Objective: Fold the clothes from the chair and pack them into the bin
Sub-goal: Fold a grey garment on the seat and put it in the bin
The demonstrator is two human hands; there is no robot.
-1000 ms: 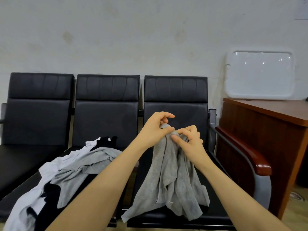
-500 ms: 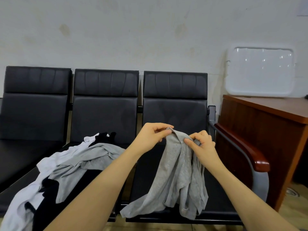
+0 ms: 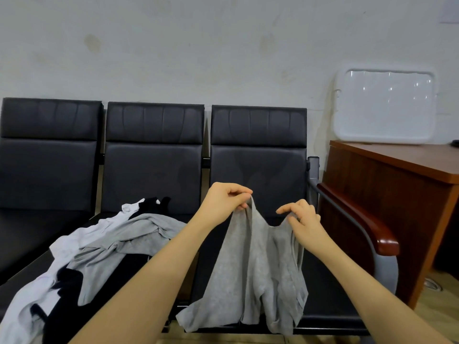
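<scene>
Grey cloth, one shirt (image 3: 258, 269), hangs at lower centre of the frame over the right seat (image 3: 330, 301) of three. The left hand (image 3: 223, 202) and right hand (image 3: 301, 217) each pinch its top edge, probably spreading it for folding. One heap of clothes (image 3: 99, 247) waits lower left; no bin shows.

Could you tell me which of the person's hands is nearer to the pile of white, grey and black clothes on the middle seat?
Left. The left hand is just right of the pile of white, grey and black clothes; the right hand is farther right, near the wooden armrest.
</scene>
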